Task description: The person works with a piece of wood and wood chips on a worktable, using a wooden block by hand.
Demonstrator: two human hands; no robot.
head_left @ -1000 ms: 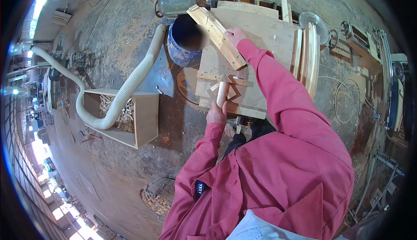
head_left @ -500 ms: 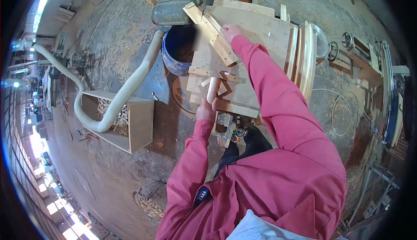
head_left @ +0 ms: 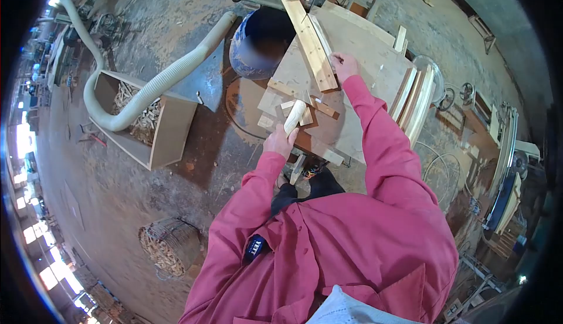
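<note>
My left hand point(head_left: 280, 142) is closed around the lower end of a pale, rounded wooden piece point(head_left: 295, 116), which tilts up over the near edge of the worktable point(head_left: 358, 43). My right hand point(head_left: 345, 65) has its fingers curled at the end of a thin pale strip point(head_left: 320, 34); whatever they grip is hidden. Left of that strip lies a long yellowish board point(head_left: 312, 43) with holes along it, set at an angle across the tabletop. Small wood pieces, one of them a brown block point(head_left: 326, 109), lie just beyond the wooden piece in my left hand.
A blue drum point(head_left: 237, 51) stands against the table's left side. A ribbed hose point(head_left: 176, 69) runs over an open box point(head_left: 170, 142) of wood scraps. Long wooden strips point(head_left: 417, 104) line the right edge. A wire basket of offcuts point(head_left: 170, 245) sits on the floor.
The view has shifted, so the table appears lower and further right. My left hand has raised and tilted the wooden piece. My right hand stays beside the long board.
</note>
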